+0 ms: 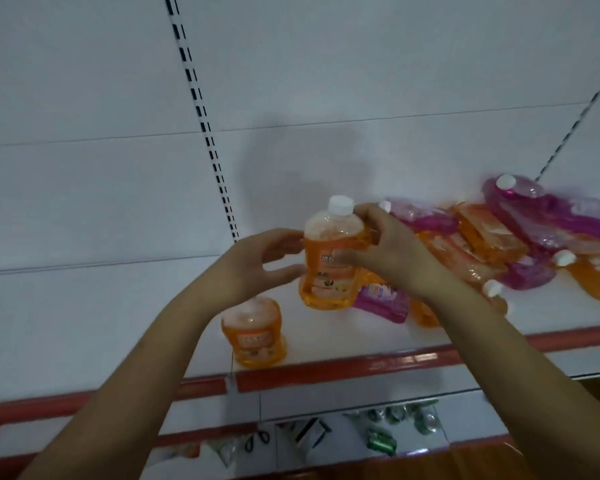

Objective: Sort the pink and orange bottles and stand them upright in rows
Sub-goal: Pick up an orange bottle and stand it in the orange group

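An orange bottle [329, 258] with a white cap is upright above the white shelf [118, 323], between both hands. My right hand [392, 251] grips its right side and neck. My left hand [257, 261] touches its left side with thumb and fingers spread. A second orange bottle [253, 332] stands upright near the shelf's front edge, below my left wrist. Several pink and orange bottles lie flat in a pile [516, 237] on the right. One pink bottle [381, 301] lies just behind the held one.
A red strip [326, 370] runs along the shelf's front edge. A slotted upright [201, 123] divides the white back wall. Lower shelves hold green items [381, 441], scissors [257, 439] and small boxes.
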A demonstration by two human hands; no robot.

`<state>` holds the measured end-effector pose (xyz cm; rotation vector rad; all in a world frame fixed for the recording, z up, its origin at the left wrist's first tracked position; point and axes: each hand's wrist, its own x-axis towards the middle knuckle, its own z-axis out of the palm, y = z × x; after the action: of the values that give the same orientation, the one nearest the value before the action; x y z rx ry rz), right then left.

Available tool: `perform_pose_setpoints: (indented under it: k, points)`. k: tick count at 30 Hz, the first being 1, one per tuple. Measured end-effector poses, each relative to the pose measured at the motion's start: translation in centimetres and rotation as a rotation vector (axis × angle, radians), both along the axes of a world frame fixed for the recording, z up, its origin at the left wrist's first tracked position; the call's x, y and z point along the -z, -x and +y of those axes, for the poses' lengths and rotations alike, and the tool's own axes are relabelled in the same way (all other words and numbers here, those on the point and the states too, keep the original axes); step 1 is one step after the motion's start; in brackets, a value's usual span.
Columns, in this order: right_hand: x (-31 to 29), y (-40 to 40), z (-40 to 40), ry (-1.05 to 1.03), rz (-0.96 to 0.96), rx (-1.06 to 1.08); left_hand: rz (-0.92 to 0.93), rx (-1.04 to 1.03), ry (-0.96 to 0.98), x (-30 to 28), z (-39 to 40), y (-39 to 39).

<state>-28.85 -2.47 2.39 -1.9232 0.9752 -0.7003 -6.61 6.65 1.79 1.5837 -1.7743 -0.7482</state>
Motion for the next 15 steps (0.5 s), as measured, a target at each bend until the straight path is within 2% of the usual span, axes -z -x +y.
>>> perform_pose_setpoints:
  k: [5,7,11,15]
  points:
    - [6.0,-0.2,0.4,-0.095,-0.074,-0.07,0.386,-0.334,0.044,2.8,4.9,-1.3]
    - [7.2,-0.6,1.0,-0.106,-0.063,-0.091,0.455,-0.402,0.03,4.5,6.8,-1.6]
    - [8.8,-1.5,1.7,-0.097,-0.047,-0.111,0.516,-0.404,-0.099,7.9,8.9,-1.5]
    - [9.2,-1.9,2.3,-0.1,-0.057,-0.119,0.384,-0.398,-0.23,10.5,8.9,-1.4]
